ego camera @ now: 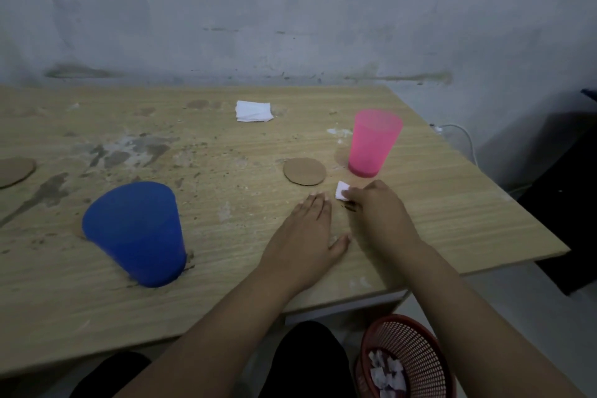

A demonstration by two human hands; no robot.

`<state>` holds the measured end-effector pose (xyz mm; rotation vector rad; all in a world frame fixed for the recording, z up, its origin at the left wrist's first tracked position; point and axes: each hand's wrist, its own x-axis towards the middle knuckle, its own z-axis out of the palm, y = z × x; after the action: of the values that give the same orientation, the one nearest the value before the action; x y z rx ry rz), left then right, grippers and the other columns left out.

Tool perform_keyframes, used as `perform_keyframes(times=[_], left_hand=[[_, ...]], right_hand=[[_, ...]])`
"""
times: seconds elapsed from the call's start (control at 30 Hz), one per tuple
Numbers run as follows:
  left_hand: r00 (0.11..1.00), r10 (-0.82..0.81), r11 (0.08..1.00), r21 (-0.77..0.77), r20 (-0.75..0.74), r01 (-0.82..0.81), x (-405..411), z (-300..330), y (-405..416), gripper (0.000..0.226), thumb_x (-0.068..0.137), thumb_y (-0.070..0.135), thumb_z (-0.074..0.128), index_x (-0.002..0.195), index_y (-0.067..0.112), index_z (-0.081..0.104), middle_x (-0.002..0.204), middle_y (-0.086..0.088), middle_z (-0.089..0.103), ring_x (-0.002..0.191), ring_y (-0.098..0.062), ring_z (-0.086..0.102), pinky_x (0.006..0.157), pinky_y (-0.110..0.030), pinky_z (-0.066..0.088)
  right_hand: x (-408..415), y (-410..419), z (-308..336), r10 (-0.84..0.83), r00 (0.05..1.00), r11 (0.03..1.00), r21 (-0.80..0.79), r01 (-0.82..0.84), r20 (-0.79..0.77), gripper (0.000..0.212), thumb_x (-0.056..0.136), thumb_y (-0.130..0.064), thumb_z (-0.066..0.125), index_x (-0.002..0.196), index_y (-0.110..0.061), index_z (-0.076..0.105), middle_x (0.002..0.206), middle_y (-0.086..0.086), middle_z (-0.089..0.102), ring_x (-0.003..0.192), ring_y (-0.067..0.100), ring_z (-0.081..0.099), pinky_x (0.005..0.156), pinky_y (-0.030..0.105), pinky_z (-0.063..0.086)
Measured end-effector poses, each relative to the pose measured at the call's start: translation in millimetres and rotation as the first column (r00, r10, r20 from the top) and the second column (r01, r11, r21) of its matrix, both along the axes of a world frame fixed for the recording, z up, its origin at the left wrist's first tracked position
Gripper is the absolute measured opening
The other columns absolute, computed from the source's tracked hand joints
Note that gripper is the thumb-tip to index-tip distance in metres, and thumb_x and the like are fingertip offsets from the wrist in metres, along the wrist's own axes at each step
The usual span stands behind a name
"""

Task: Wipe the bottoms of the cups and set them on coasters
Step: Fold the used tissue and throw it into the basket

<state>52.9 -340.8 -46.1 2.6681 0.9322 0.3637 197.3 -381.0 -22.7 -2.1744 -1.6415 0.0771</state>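
A stained wooden surface (226, 152) is seen from above, set against a grey wall (290, 10). The left hand (305, 236) is laid flat on the surface near the front edge, its fingers (315, 205) straight and pressed together, the thumb held out to the side. Just beside it, the right hand (374, 207) is held with its fingers curled, and a small white tissue (341, 194) is pinched at their tips, low over the surface; whether the tissue touches the wood cannot be told.

A pink cup (373, 142) is stood upright toward the right edge, directly on the wood. A round brown coaster (305, 171) is laid just beside it to the left, bare, between the cup and the hands. A blue cup (137, 233) is stood upright nearer the front left, on a coaster of which only a sliver can be made out under its base. A second bare coaster (14, 171) is cut off by the left border of the view.

A folded white tissue pile (253, 111) is placed near the back edge. On the floor below the front edge, a red mesh basket (416, 346) is seen with crumpled white scraps (386, 373) inside.
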Motion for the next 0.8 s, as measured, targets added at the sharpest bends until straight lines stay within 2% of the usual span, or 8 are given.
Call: perform_keyframes(times=[0.07, 0.17, 0.3, 0.4, 0.57, 0.67, 0.77, 0.8], left_hand=[[1.0, 0.0, 1.0, -0.007, 0.009, 0.0, 0, -1, 1, 0.073, 0.096, 0.051, 0.032, 0.151, 0.008, 0.01, 0.161, -0.007, 0.007, 0.148, -0.015, 0.002, 0.114, -0.022, -0.005], [1.0, -0.002, 1.0, -0.012, 0.016, 0.002, 1, 0, 1, 0.073, 0.096, 0.051, 0.032, 0.151, 0.008, 0.01, 0.161, -0.007, 0.008, 0.148, -0.015, 0.003, 0.114, -0.022, -0.005], [1.0, 0.003, 1.0, -0.01, 0.025, -0.003, -1, 1, 1, 0.072, 0.096, 0.05, 0.034, 0.15, 0.008, 0.013, 0.16, -0.008, 0.011, 0.148, -0.016, 0.006, 0.116, -0.023, -0.002], [1.0, 0.003, 1.0, 0.003, 0.019, -0.003, -1, 1, 2, 0.072, 0.095, 0.049, 0.036, 0.15, 0.008, 0.014, 0.16, -0.008, 0.013, 0.147, -0.016, 0.009, 0.117, -0.024, 0.001], [1.0, 0.002, 1.0, 0.001, 0.001, -0.002, 0, -1, 2, 0.072, 0.096, 0.051, 0.033, 0.15, 0.008, 0.013, 0.16, -0.008, 0.012, 0.148, -0.016, 0.007, 0.117, -0.026, 0.001], [1.0, 0.004, 1.0, -0.01, -0.003, -0.004, -1, 0, 2, 0.073, 0.096, 0.052, 0.032, 0.15, 0.008, 0.013, 0.16, -0.008, 0.011, 0.148, -0.016, 0.006, 0.117, -0.026, 0.0], [1.0, 0.006, 1.0, -0.01, -0.01, -0.006, 0, 1, 1, 0.072, 0.096, 0.052, 0.032, 0.15, 0.008, 0.013, 0.16, -0.008, 0.01, 0.148, -0.016, 0.006, 0.117, -0.025, 0.0], [1.0, 0.007, 1.0, -0.008, -0.01, -0.007, 0, 1, 2, 0.072, 0.096, 0.051, 0.032, 0.15, 0.007, 0.014, 0.16, -0.008, 0.011, 0.148, -0.016, 0.006, 0.117, -0.025, 0.0]], right_hand=[[3, -16, 8, 0.073, 0.995, 0.997, -0.025, -0.071, 0.061, 0.032, 0.09, -0.017, 0.052, 0.119, -0.021, 0.064, 0.092, 0.007, 0.051, 0.097, 0.028, 0.055, 0.086, 0.03, 0.042], [11, -18, 8, 0.029, 0.992, 0.999, -0.046, -0.024, 0.122, 0.031, 0.093, -0.019, 0.048, 0.121, -0.021, 0.062, 0.094, 0.013, 0.059, 0.099, 0.026, 0.053, 0.086, 0.029, 0.043], [-3, 0, 3, -0.018, 0.996, 1.0, -0.024, 0.02, 0.083, 0.03, 0.088, -0.016, 0.051, 0.116, -0.02, 0.061, 0.087, 0.009, 0.047, 0.096, 0.028, 0.051, 0.078, 0.026, 0.037], [-15, -8, 7, 0.096, 0.989, 0.995, -0.032, -0.093, 0.112, 0.046, 0.077, -0.005, 0.064, 0.121, -0.014, 0.058, 0.099, 0.013, 0.058, 0.101, 0.029, 0.05, 0.086, 0.034, 0.045], [-1, -30, 7, 0.185, 0.961, 0.976, -0.156, -0.154, 0.206, 0.038, 0.092, -0.013, 0.048, 0.129, -0.012, 0.053, 0.124, 0.01, 0.057, 0.116, 0.024, 0.045, 0.095, 0.033, 0.04], [6, -29, 7, 0.119, 0.983, 0.978, -0.185, -0.092, 0.139, 0.034, 0.098, -0.021, 0.041, 0.129, -0.011, 0.05, 0.13, 0.01, 0.051, 0.118, 0.026, 0.047, 0.099, 0.037, 0.04], [0, -14, 9, 0.014, 0.998, 0.987, -0.159, -0.005, 0.056, 0.032, 0.096, -0.012, 0.043, 0.126, -0.001, 0.048, 0.129, 0.019, 0.049, 0.118, 0.034, 0.046, 0.099, 0.042, 0.041], [-3, -9, 9, 0.005, 0.995, 0.986, -0.166, 0.011, 0.095, 0.035, 0.093, -0.011, 0.047, 0.126, 0.0, 0.047, 0.127, 0.019, 0.05, 0.116, 0.034, 0.045, 0.099, 0.039, 0.04]])
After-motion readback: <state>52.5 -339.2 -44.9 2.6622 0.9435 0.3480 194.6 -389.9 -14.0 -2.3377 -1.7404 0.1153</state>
